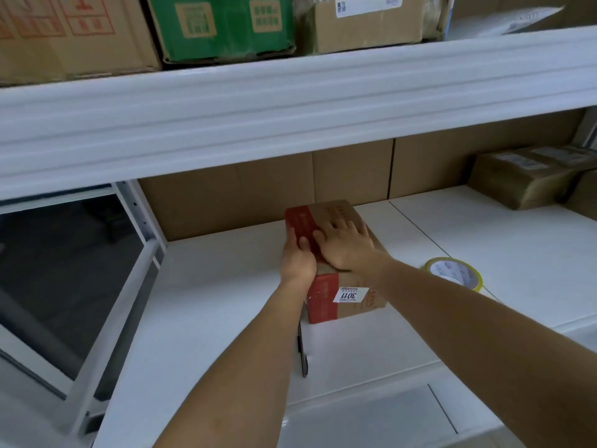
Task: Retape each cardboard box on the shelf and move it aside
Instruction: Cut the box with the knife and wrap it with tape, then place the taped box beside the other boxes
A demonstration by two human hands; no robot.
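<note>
One small cardboard box (342, 273), brown with red bands and a white label reading 3011 on its near face, stands on the white shelf board (226, 302) a little in front of the cardboard sheets lining the back. Both hands are on it: the left hand (297, 258) grips the box's left upper edge, thumb curled over the top and the fingers hidden down the side, while the right hand (347, 244) lies flat on the top with its fingers straight and spread, pressing down. Just in front of the box, partly under the left forearm, a dark slim tool (303, 354) lies on the board; what it is cannot be told. To the right, near but apart from the box, a roll of clear tape (454, 273) rests flat. Further right, at the back, sit taped brown parcels (529, 179). On the shelf above stand a printed brown carton (64, 33), a green box (223, 27) and a plain brown box (371, 24)
</note>
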